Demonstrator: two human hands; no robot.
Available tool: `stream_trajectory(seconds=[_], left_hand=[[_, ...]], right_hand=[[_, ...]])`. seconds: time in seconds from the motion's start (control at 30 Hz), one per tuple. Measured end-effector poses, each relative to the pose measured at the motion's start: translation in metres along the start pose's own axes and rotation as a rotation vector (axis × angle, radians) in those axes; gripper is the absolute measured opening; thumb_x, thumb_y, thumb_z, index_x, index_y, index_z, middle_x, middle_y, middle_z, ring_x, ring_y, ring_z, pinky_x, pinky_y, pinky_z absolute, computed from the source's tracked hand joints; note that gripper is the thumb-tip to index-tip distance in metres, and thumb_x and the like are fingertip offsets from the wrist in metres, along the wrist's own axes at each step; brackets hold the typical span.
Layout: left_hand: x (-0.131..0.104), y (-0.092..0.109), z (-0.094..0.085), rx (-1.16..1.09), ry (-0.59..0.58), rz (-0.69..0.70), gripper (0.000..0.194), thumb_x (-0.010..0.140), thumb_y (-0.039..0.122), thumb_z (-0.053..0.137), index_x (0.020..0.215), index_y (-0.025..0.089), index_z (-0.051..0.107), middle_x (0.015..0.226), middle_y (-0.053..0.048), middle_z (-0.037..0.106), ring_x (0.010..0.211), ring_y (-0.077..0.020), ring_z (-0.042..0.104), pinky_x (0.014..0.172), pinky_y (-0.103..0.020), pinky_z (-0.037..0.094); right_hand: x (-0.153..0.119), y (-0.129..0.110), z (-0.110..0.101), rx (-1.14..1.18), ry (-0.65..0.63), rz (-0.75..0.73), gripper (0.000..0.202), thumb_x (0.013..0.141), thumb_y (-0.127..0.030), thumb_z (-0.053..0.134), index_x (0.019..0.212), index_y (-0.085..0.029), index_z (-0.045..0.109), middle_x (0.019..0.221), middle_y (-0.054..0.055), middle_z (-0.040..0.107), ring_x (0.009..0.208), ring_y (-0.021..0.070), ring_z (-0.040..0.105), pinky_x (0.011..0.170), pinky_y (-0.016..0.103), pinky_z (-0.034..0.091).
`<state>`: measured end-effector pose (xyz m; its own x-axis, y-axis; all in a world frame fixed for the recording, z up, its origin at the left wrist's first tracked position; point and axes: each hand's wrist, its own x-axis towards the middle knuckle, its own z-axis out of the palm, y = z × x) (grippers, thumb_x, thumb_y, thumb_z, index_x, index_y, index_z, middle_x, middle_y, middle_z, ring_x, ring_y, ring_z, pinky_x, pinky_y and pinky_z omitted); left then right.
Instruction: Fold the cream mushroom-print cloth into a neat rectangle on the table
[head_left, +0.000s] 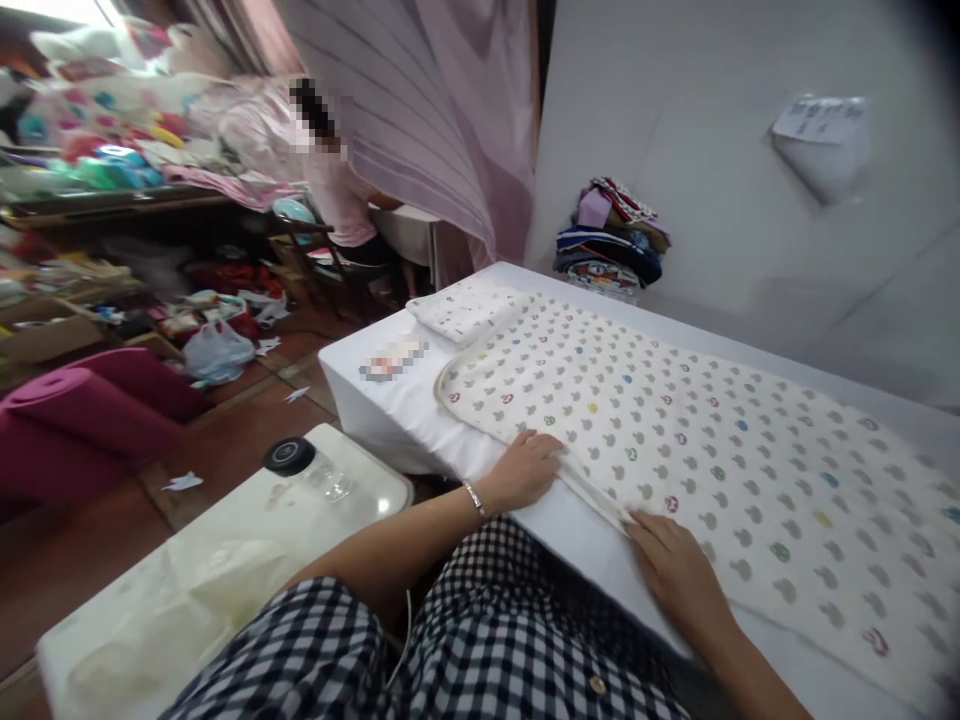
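Note:
A cream blanket (645,420), printed with grey animal-head shapes and small coloured motifs, lies spread out flat. Its near edge has a stitched border and a rounded corner on the left. My left hand (525,470), with a bracelet at the wrist, is closed on this near edge, fingers on top. Further right, my right hand (667,555) holds the same edge, its fingertips over the border. What the thumbs do is mostly hidden. Beyond the far left corner lies a folded white cloth (469,310) with a sparse small print.
The blanket lies on a table with a white cover (360,375). A cream side table (247,530) stands at my left with a round black object (289,456). A clothes pile (611,240) sits by the wall. Pink rolls (97,410) lie on the floor. Another person (341,195) sits beyond.

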<state>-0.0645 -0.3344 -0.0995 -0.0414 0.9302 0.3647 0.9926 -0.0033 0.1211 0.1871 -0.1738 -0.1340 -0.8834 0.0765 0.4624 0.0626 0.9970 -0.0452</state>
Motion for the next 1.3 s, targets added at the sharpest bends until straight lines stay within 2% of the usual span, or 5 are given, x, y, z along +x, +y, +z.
stream_trajectory(seconds=[0.1,0.23,0.43,0.83,1.3], left_hand=[[-0.015,-0.039,-0.016,0.006,0.095,-0.2,0.015,0.088,0.026,0.049,0.09,0.019,0.062,0.12,-0.007,0.058,0.113,-0.0202,0.05,0.102,-0.039,0.034],[-0.038,-0.098,-0.045,0.163,0.271,-0.72,0.016,0.085,0.031,0.054,0.089,0.018,0.063,0.115,-0.009,0.059,0.107,-0.0243,0.053,0.093,-0.039,0.04],[-0.053,-0.139,-0.059,0.14,0.209,-1.177,0.027,0.076,0.045,0.061,0.075,0.018,0.062,0.101,-0.009,0.06,0.099,-0.0264,0.054,0.084,-0.038,0.044],[-0.054,-0.175,-0.06,0.107,0.175,-1.288,0.016,0.082,0.028,0.047,0.081,0.019,0.06,0.086,-0.01,0.066,0.082,-0.0235,0.061,0.07,-0.032,0.046],[-0.052,-0.184,-0.056,0.026,0.203,-1.25,0.035,0.077,0.027,0.054,0.109,0.014,0.056,0.103,-0.011,0.064,0.099,-0.0233,0.059,0.086,-0.032,0.045]], right_hand=[[-0.003,0.005,0.006,-0.029,0.027,-0.053,0.027,0.089,-0.016,0.041,0.1,-0.02,0.065,0.11,0.009,0.065,0.097,0.0237,0.058,0.083,0.038,0.045],[-0.005,0.012,0.012,-0.05,0.06,-0.124,0.027,0.092,-0.022,0.039,0.099,-0.018,0.065,0.108,0.009,0.066,0.096,0.0224,0.058,0.084,0.036,0.043],[-0.007,0.015,0.019,-0.062,0.096,-0.14,0.03,0.095,-0.03,0.036,0.099,-0.019,0.064,0.106,0.008,0.066,0.095,0.0223,0.059,0.087,0.035,0.041],[0.003,-0.001,0.016,-0.039,0.082,-0.069,0.025,0.089,-0.017,0.041,0.101,-0.019,0.062,0.119,0.009,0.061,0.109,0.0248,0.054,0.092,0.04,0.043],[0.014,-0.012,0.009,-0.013,-0.003,-0.011,0.031,0.09,-0.013,0.039,0.113,-0.014,0.06,0.108,0.011,0.064,0.099,0.0222,0.055,0.087,0.038,0.044]])
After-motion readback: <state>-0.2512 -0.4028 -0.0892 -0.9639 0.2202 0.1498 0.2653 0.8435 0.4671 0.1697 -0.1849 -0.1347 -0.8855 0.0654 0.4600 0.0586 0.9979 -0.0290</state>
